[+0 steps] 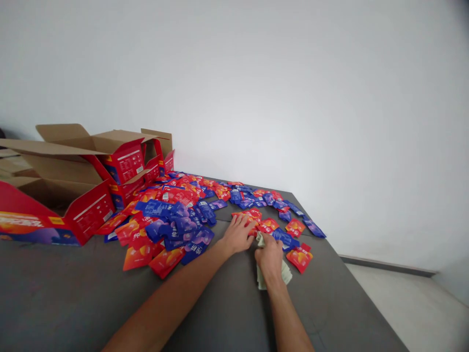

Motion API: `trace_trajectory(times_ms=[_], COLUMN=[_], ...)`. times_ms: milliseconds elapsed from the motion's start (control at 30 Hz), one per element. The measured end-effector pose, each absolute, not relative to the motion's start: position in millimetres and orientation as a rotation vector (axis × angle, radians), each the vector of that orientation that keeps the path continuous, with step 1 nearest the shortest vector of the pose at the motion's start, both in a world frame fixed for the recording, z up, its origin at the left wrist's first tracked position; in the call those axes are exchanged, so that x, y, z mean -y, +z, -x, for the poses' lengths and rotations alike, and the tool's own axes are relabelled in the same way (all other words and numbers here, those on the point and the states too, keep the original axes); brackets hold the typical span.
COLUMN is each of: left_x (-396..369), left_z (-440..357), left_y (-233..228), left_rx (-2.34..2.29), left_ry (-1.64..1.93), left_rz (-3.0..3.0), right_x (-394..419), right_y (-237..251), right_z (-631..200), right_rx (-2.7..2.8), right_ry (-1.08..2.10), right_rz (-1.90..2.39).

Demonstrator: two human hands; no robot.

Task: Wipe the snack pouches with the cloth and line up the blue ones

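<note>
My left hand [239,233] lies over a red sachet [252,213] on the dark grey table [220,303], its fingers stretched out and resting on it. Just to its right, my right hand [270,256] is closed around a crumpled pale green cloth [286,273]. Part of that cloth sticks out beyond the fingertips, and folded layers hang out under the palm. A blue sachet [286,238] and a red sachet [300,257] lie close by on the right. Under the fingers of both hands, the contact points are partly hidden.
A heap of red and blue sachets [172,215] covers the table left of my hands. More sachets [273,198] trail along the back edge. Open red cardboard boxes [91,212] stand at the left. A white wall [256,98] rises behind; the table's right edge drops to a pale floor.
</note>
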State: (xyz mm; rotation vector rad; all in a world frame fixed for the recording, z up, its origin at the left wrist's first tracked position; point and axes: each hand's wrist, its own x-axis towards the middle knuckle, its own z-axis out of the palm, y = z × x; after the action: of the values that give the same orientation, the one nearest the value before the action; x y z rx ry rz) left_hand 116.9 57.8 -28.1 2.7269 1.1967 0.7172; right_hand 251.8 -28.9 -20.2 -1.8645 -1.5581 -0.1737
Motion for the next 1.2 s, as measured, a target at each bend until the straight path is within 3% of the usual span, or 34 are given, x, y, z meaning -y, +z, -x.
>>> trace_trajectory(times_ms=[367,767,1033,1200], left_x=[-101.3,-51.1,9.8,20.5], left_z=[-189.8,-146.3,-104.7,-83.6], left_y=[-29.6,-33.0,-37.6,-34.0], left_rx=[-1.25,-1.362,-1.522,-1.344], left_ry=[0.327,0.257,0.44,0.763], left_rz=[-2.544,-2.552,-2.579,-2.594], right_x=[26.3,24.2,29.6,33.9], right_y=[-18.5,-22.3,-18.2,-12.3], right_z=[-285.6,-270.8,-248.9,-234.5], right_rx=[1.327,1.476,1.536,1.59], right_ry=[-0.225,-0.157,-0.063,-0.046], right_rz=[2.046,2.049,1.97,1.808])
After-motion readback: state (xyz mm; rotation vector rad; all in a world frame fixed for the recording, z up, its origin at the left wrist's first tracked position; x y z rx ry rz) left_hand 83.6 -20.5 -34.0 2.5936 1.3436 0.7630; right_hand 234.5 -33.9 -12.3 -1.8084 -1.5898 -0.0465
